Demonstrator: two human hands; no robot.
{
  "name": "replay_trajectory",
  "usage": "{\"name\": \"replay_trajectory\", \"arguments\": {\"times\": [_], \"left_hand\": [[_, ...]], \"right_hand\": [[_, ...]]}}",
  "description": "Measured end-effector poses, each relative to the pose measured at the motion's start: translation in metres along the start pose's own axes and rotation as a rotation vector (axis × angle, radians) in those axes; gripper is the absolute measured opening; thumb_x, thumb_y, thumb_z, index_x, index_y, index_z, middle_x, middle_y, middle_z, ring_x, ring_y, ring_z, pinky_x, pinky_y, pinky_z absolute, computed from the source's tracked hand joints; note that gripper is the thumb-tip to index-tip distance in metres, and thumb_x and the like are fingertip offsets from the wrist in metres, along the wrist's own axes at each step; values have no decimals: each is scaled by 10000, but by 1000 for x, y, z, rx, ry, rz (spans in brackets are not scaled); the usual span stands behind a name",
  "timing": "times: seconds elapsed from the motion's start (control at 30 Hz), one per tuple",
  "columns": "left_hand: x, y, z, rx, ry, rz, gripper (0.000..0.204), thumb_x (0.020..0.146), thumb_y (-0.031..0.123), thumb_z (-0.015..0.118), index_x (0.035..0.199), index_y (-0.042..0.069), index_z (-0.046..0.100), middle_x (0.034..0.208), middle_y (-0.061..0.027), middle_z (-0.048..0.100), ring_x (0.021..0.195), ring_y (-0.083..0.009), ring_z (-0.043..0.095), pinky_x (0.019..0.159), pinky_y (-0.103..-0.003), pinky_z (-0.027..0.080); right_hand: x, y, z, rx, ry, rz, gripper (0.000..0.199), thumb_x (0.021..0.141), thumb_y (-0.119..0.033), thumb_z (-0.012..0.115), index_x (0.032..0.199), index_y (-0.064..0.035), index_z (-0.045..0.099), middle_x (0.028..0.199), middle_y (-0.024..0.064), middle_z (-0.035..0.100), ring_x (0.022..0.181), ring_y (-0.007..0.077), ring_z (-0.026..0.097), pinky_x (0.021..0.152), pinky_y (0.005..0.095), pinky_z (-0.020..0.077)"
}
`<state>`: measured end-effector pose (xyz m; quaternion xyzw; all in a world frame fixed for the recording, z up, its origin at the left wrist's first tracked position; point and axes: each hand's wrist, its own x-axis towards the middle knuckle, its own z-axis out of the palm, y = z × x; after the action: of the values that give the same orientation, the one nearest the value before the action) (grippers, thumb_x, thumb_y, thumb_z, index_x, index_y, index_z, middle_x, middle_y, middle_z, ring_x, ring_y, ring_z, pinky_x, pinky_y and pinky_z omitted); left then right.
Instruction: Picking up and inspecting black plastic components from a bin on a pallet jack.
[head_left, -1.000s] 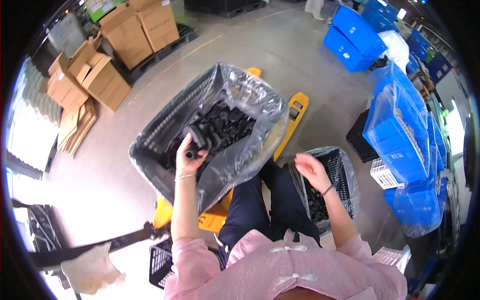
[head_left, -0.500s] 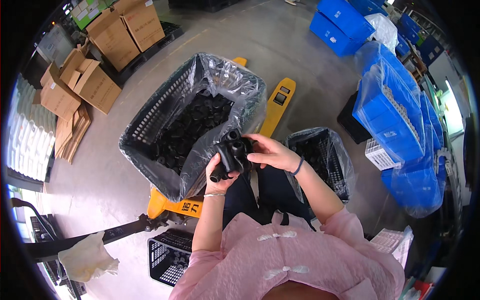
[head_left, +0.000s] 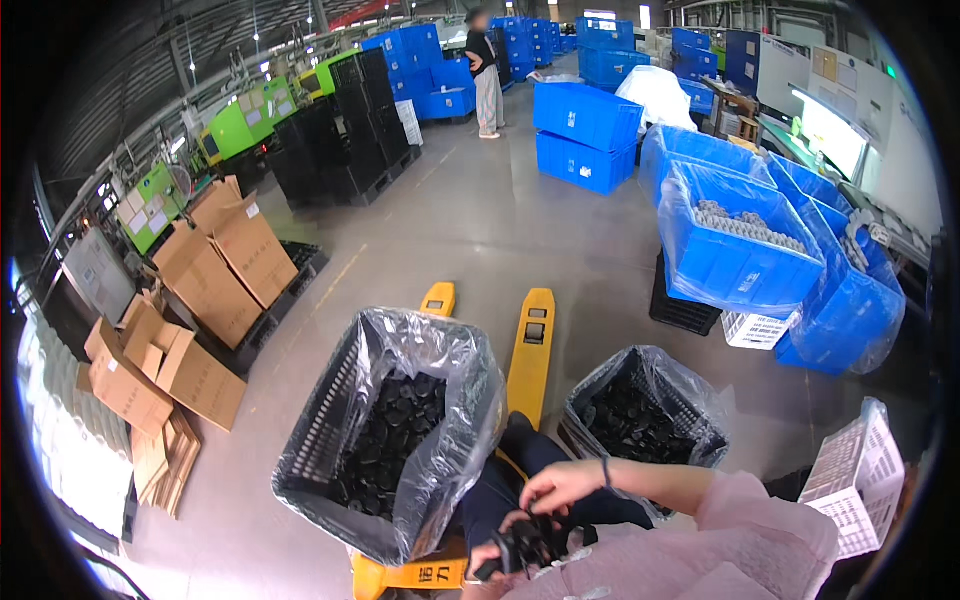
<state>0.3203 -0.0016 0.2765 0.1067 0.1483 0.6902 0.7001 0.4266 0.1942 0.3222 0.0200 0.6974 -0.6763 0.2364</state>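
My left hand [head_left: 487, 556] holds a black plastic part [head_left: 528, 543] low over my lap, near the bottom edge. My right hand [head_left: 560, 487] rests on top of the same part with fingers curled over it. To my left stands a large black crate [head_left: 330, 420] lined with a clear bag and filled with several black parts [head_left: 395, 440]. To my right stands a smaller black crate [head_left: 690, 420], also bag-lined and holding black parts [head_left: 630, 425].
The yellow forks of a pallet jack [head_left: 530, 340] run between the crates. Cardboard boxes [head_left: 215, 265] are stacked at the left. Blue bins [head_left: 745, 250] in clear bags stand at the right, a white basket [head_left: 860, 480] beside me. A person [head_left: 487, 75] stands far back.
My head has tipped up, so the view now reaches far across the hall. Both hands with the black part have dropped to the lower edge of the picture.
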Motion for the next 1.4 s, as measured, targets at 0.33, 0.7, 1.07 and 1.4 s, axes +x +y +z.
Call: {"name": "replay_trajectory", "arguments": {"times": [0.33,0.7,1.07,1.4], "left_hand": [[10,-14,-29,93,-238,-135,674,520,321,628,1093,43,404,1095,-318,451,904,-356,551,767,-381,467],[10,-13,9,-40,-118,-129,698,517,319,642,1108,32,406,1016,-287,517,855,-309,586,776,-308,470],[7,-17,6,-17,10,-80,647,537,331,660,1076,44,444,952,-291,531,711,-323,600,638,-325,517],[27,-16,-9,-312,194,-179,612,576,330,649,1075,36,451,956,-275,532,699,-301,592,589,-293,510]], "right_hand": [[-69,-25,-46,857,743,-680,354,797,-133,582,1099,-45,419,950,78,554,821,163,561,735,287,464],[-58,-47,-64,819,627,-982,281,843,-137,526,1100,-36,475,988,62,545,938,142,525,862,288,403],[-52,-43,-63,770,622,-1028,241,800,-91,558,1032,-77,493,1029,91,506,1005,235,478,846,316,423],[-60,-39,-88,764,256,-1177,184,762,10,553,876,-104,465,959,66,469,976,241,481,860,326,414]]}}
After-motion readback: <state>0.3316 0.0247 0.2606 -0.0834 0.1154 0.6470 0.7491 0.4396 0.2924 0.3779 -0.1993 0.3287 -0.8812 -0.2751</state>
